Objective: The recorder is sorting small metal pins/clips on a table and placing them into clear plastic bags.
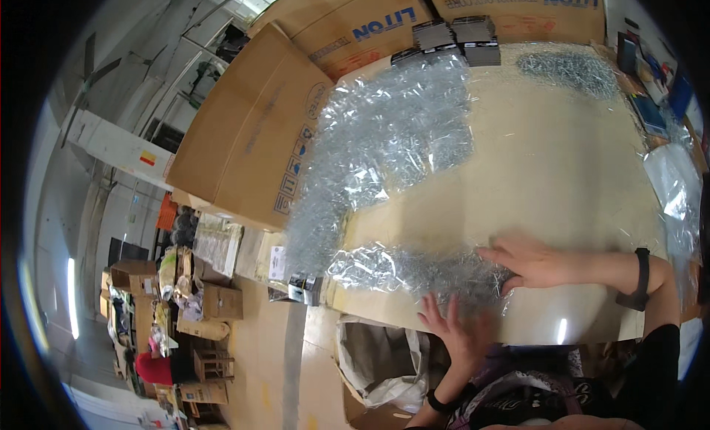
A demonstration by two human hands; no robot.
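Observation:
A flat bundle of silver tinsel (444,276), its left part shiny as if under clear film, lies along the near edge of the work table (562,178). My left hand (457,332) is at the bundle's near edge, fingers spread and pointing away from me. From the right, my right hand (531,261) reaches over the bundle's right end, slightly blurred, with fingers stretched out and thumb apart. Both hands look open, though whether their fingertips press on the strands I cannot tell. Beyond them is a large pile of silver tinsel packs (399,123) in clear wrapping.
Loose tinsel (569,71) lies at the far right, near stacks of dark cards (477,45). Large cardboard boxes (248,126) stand along the back and left. A bag-lined box (381,356) is below the near edge. Clear plastic (674,182) hangs at right. A person in red (153,367) is far left.

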